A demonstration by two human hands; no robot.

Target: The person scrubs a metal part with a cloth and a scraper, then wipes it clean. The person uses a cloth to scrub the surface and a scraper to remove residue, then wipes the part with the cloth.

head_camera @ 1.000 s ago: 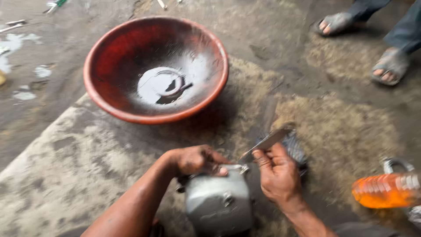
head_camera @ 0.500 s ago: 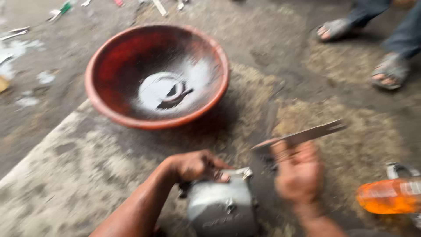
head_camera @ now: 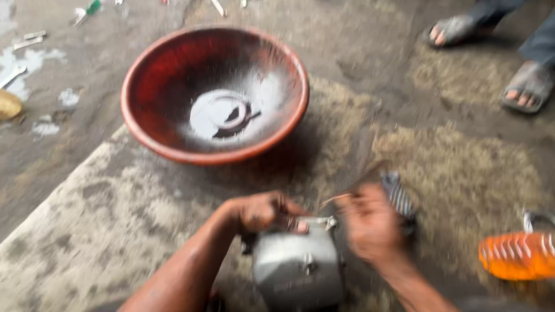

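Note:
A grey metal engine part (head_camera: 298, 268) sits on the stained concrete floor at the bottom centre. My left hand (head_camera: 263, 211) grips its top edge. Blurred with motion, my right hand (head_camera: 370, 222) is closed around a thin flat metal blade (head_camera: 358, 182), whose tip is near the part's upper right corner. A dark ribbed piece (head_camera: 399, 196) lies just behind my right hand. Beyond both hands stands a big red basin (head_camera: 144, 75) holding a little liquid and a round metal ring (head_camera: 222, 112).
An orange ribbed plastic bottle (head_camera: 517, 254) lies at the right edge. Another person's sandalled feet (head_camera: 523, 86) stand at the top right. Small tools and scraps (head_camera: 26, 40) are scattered at the top left.
My right hand swung the blade out to the right and then back down toward the engine part. My left hand stayed on the part.

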